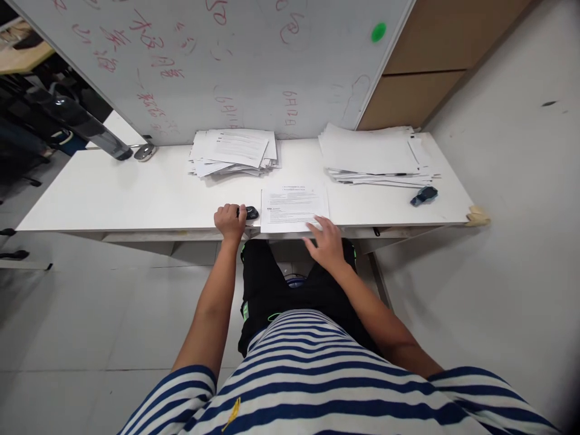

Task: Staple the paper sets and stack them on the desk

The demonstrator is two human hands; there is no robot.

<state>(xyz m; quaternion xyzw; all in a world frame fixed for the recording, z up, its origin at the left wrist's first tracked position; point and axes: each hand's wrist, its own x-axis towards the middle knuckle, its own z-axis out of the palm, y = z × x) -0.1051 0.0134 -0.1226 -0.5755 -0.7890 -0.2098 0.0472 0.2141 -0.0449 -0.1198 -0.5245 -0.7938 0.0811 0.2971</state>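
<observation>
A printed sheet of paper (pixel 290 211) lies at the desk's front edge, between my two hands. To its left, my left hand (pixel 230 222) is closed around a small black stapler-like tool (pixel 251 212) resting on the desktop; most of it is hidden by my fingers. My right hand (pixel 327 243) has its fingers apart, and the fingertips reach the sheet's lower right corner. Whether other sheets lie under this one I cannot tell.
Behind the sheet stand two paper piles, a left stack (pixel 240 151) and a right stack (pixel 369 151). A dark blue gadget (pixel 425 196) lies at right. A bottle (pixel 97 127) and a computer mouse (pixel 145 151) are at left. A whiteboard (pixel 254 60) rises behind the white desk (pixel 113 196).
</observation>
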